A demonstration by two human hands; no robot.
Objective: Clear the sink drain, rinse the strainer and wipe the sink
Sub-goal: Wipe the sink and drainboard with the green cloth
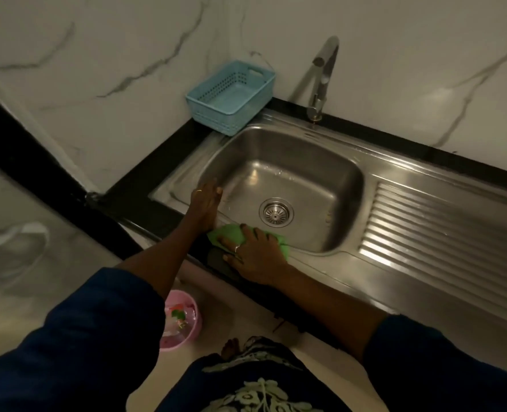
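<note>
Dark blue sleeves (83,337) — elbow length. Thin ring (198,190) on left hand (206,205); silver ring (237,248) on right hand (259,257). Lower garment (261,391) dark — pale floral print.

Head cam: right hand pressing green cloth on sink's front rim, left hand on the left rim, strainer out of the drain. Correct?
Not quite. The head view shows the strainer seated in the drain. The rest stands: right hand presses the green cloth on the sink front rim, left hand on the left rim.
</note>
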